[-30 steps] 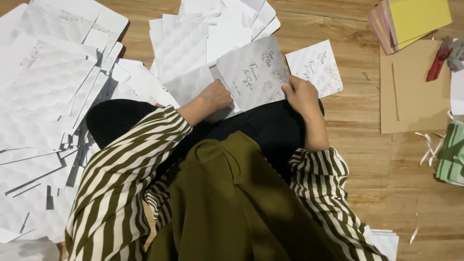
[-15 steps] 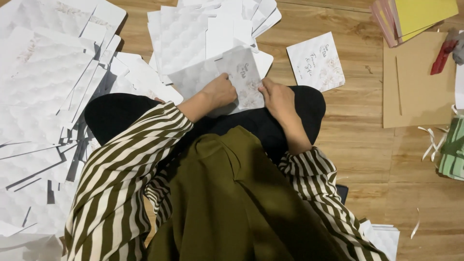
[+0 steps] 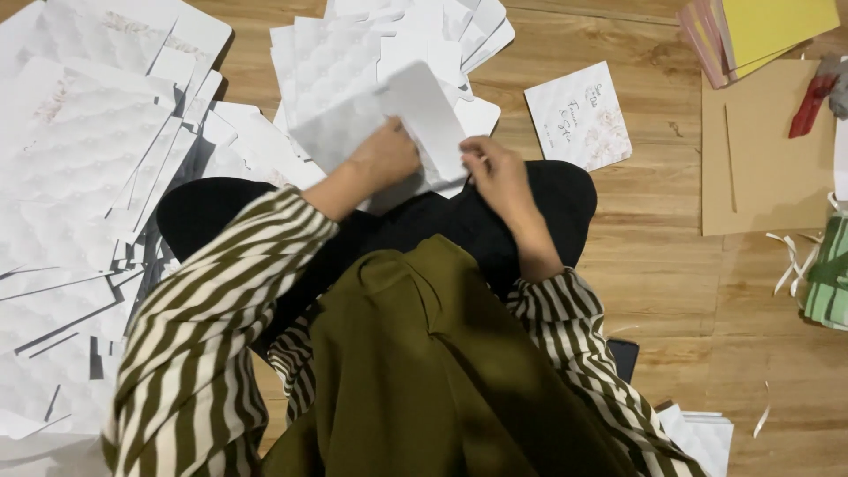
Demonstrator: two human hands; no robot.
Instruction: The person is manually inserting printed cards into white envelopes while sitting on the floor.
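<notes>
I sit on a wooden floor with a white embossed card (image 3: 422, 119) held over my black-clad knee (image 3: 495, 221). My left hand (image 3: 382, 159) grips the card's lower left part. My right hand (image 3: 496, 172) pinches its lower right edge, and the card is bent upward between the two hands. Striped sleeves cover both my forearms, and an olive garment (image 3: 424, 371) fills the lower middle of the view.
Many white embossed sheets (image 3: 79, 159) lie spread on the floor at the left and top middle. A printed floral card (image 3: 579, 115) lies alone to the right. A brown cardboard piece (image 3: 764, 150), coloured papers (image 3: 768, 31) and a red tool (image 3: 808, 102) sit at the upper right.
The card lay flat on my knee with writing showing. Both hands have drawn closer together and bent or folded it upward, so its plain white side now faces me.
</notes>
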